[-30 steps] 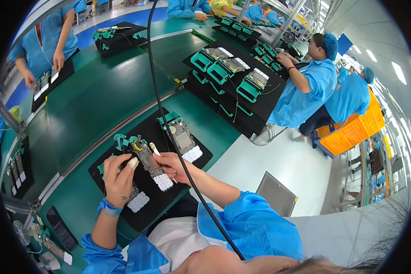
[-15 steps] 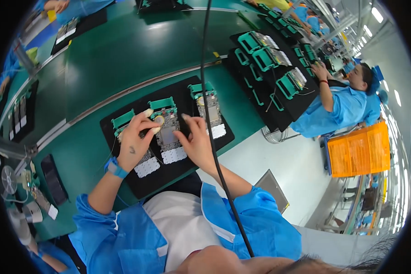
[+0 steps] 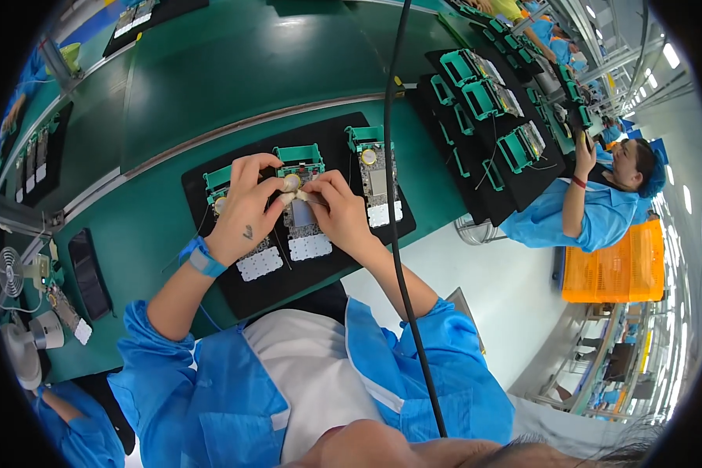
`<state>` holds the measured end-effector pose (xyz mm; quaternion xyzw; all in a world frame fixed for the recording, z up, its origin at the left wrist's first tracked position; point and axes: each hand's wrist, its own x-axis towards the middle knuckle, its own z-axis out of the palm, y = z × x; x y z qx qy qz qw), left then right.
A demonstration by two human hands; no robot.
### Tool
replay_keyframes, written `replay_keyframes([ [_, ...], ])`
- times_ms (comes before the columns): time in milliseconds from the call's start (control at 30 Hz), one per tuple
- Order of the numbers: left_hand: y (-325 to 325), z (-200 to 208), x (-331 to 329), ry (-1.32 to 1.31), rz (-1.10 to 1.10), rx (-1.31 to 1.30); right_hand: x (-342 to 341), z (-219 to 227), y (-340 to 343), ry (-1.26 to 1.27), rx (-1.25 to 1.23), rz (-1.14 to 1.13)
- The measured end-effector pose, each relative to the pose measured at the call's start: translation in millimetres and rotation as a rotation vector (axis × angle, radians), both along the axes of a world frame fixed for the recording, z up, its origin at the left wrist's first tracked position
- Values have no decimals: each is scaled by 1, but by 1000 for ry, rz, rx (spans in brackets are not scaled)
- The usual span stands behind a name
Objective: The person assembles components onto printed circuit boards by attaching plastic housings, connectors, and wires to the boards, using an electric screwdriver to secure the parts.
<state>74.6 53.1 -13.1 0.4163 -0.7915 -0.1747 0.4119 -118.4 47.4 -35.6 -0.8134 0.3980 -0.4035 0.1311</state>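
Note:
Both my hands meet over the middle circuit board [image 3: 301,222], just below a round, gold-rimmed disc [image 3: 291,182] on it. My left hand [image 3: 246,210] is closed, its thumb and finger pressed together beside the disc. My right hand [image 3: 340,214] pinches at the same spot from the other side. Pale covers show on the fingertips; whatever they grip is too small to make out. A green frame [image 3: 298,154] sits at the board's far end, and a white dotted panel [image 3: 310,247] at its near end. My left hand partly hides another board with a white panel [image 3: 260,264].
A third board [image 3: 378,183] lies to the right on the black mat [image 3: 331,269]. A black cable [image 3: 398,257] hangs across the view. Green frames with boards [image 3: 480,97] stand at the right, near a co-worker [image 3: 593,195]. A dark phone [image 3: 90,273] and a small fan [image 3: 9,271] are at left.
My right hand has moved in, its spread fingers closing to meet my left fingertips below the disc. The view has shifted slightly. The co-worker at right has raised a hand.

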Motion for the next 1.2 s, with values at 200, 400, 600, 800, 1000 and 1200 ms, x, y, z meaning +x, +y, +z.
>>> replay_keyframes([
  [200,-10,4,2,-47,-113,33,6,4,4,-138,226,-17],
  [400,-18,3,6,-18,-170,148,0,-1,-2,-256,233,-17],
  [600,-20,6,5,-65,-198,127,0,4,0,-79,139,-5],
  [800,-17,6,0,-73,-167,117,2,5,1,-9,105,-49],
  [1000,-22,14,-2,-136,-212,140,-11,9,0,-174,191,-93],
  [1200,-25,17,-6,-193,-195,194,-18,13,24,-35,288,-130],
])
